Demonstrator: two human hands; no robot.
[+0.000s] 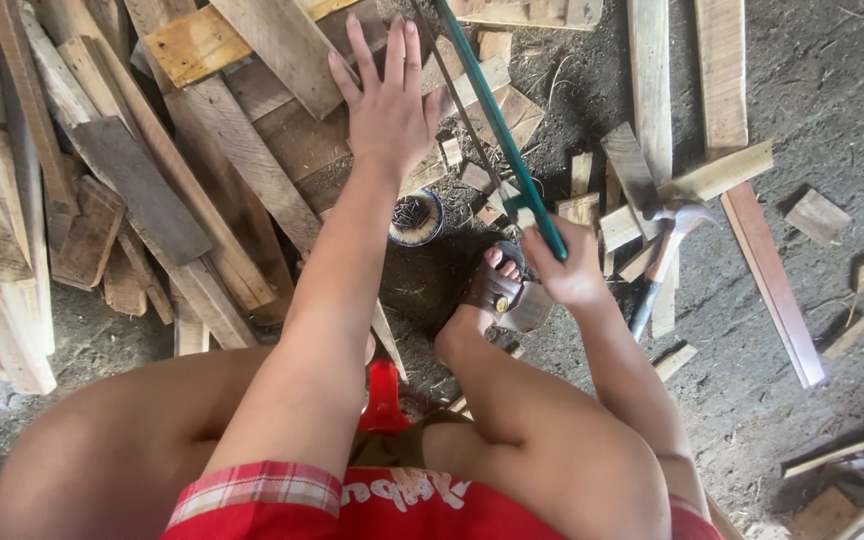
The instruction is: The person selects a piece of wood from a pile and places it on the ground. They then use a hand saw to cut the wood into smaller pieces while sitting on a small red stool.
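— Hands first: how is each one seen?

— Left hand [389,100] is stretched forward with fingers spread flat; nothing is held in its grip. It is laid over or just above the plank pile [202,160]; actual contact cannot be told. Right hand [567,270] is closed fully around the lower end of a teal-framed saw [497,130], which is slanted up toward the top edge of the view.

— What is noted on the ground?

— Dirt floor [832,330] is strewn with wood offcuts. A small round bowl of dark nails [415,217] is set just below the left hand, beside the planks. A sandalled foot [492,285] is planted near the saw's handle end. A claw hammer [667,240] is lying among short boards just right of the right hand. A red object [384,397] is seen between the knees; its kind cannot be told.
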